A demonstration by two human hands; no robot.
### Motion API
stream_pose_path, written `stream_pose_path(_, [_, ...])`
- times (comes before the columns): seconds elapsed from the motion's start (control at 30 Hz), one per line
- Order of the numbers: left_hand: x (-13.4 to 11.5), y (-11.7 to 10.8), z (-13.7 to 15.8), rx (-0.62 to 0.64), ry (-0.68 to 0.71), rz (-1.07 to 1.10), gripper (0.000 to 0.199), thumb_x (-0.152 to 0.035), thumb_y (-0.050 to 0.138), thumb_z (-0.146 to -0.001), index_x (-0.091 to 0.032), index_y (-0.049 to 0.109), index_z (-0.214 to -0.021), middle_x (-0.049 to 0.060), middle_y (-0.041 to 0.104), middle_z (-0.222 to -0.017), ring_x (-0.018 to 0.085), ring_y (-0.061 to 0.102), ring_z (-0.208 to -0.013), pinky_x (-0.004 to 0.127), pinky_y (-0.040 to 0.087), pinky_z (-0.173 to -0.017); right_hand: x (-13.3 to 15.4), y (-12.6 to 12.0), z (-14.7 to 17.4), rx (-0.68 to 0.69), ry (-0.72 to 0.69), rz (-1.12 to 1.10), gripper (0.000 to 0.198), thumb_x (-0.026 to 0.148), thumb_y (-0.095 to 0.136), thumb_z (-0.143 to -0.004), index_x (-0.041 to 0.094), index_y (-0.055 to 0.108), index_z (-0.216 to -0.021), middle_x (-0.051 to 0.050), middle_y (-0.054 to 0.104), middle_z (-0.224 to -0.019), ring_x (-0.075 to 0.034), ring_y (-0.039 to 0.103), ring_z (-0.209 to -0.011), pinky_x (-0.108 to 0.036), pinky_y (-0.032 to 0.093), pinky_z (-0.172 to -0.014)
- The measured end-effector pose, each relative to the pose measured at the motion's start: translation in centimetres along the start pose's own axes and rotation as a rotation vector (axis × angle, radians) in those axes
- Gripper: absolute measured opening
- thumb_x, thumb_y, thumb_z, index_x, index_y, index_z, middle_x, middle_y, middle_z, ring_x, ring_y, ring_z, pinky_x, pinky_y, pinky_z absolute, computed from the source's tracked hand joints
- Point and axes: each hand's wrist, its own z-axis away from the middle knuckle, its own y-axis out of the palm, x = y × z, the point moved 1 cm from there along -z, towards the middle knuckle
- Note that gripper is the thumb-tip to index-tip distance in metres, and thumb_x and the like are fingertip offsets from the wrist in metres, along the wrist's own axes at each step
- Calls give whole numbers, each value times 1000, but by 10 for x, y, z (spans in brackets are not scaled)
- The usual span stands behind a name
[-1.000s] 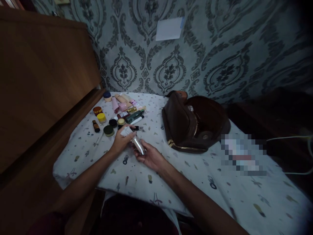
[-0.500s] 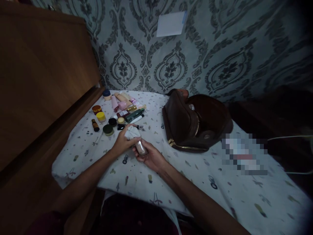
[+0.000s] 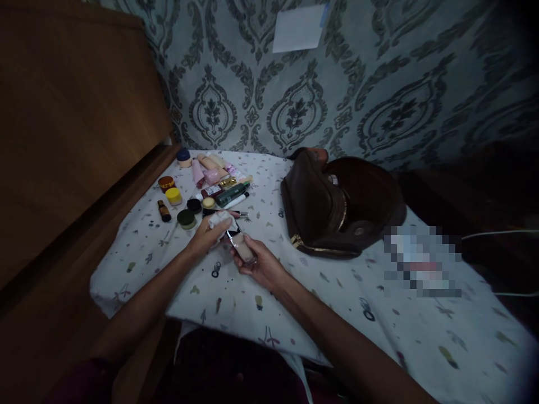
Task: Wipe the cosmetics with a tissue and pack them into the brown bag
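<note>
My right hand is closed around a small glass bottle of beige liquid, like foundation, with a black cap. The bottle tilts, its cap up and to the left. In my left hand is a crumpled white cloth or tissue, bunched against the cap end. Both hands are above the patterned cloth. Just beyond them lies a slim black tube, partly hidden by the left hand and the white cloth.
Behind the hands lie a dark green jar, a yellow-lidded jar, a brown dropper-size bottle, a green tube and pink tubes. An open brown leather bag stands right. A wooden cabinet borders the left.
The white cloth has moved left off the bottle, uncovering its black cap. My left hand has shifted slightly left, while my right hand still holds the bottle.
</note>
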Motion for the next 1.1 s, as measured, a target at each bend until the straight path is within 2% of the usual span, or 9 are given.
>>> stream_pose_path(0.07, [-1, -1, -1, -6, 11, -42, 45, -52, 76, -75, -15, 74, -99, -1, 60, -66, 9, 49, -52, 18, 40, -44, -2, 1, -1, -24, -38, 37, 46, 57, 78, -72, 17, 64, -87, -1, 64, -69, -8, 51, -49, -17, 27, -38])
stream_pose_path(0.17, [1, -1, -3, -86, -15, -61, 44, -51, 76, -73, -13, 74, -93, -3, 57, -59, 7, 44, -42, 18, 35, -36, -6, 4, -2, -48, -67, 81, 52, 61, 81, -65, 16, 63, -83, 0, 63, -67, -8, 50, -47, -18, 26, -37])
stream_pose_path(0.33, [4, 2, -2, -225, -38, -18, 41, -49, 77, -70, -12, 72, -85, -4, 58, -58, 7, 47, -38, 18, 39, -33, -5, 8, 0, -44, -38, 98, 52, 60, 81, -65, 15, 66, -86, 0, 63, -67, -8, 49, -46, -18, 24, -37])
stream_pose_path(0.57, [7, 2, -4, -241, -36, 13, 39, -48, 77, -70, -12, 72, -84, -3, 59, -58, 8, 50, -41, 19, 42, -32, -3, 9, 0, -52, -20, 81, 49, 58, 81, -66, 15, 65, -84, 0, 63, -67, -7, 50, -46, -17, 23, -37])
stream_pose_path(0.83, [11, 5, -2, -216, -39, -42, 36, -48, 75, -74, -13, 73, -86, -2, 59, -59, 9, 50, -43, 19, 44, -35, -3, 6, -1, -42, -18, 53, 43, 54, 77, -73, 14, 65, -87, -1, 63, -66, -7, 48, -44, -18, 22, -36])
stream_pose_path(1.1, [13, 10, 5, -252, 32, -181, 36, -48, 70, -78, -13, 72, -78, -3, 54, -54, 7, 45, -41, 18, 39, -34, -5, 6, 1, -84, -22, 69, 47, 58, 79, -67, 16, 62, -78, 0, 62, -61, -8, 47, -41, -17, 20, -35])
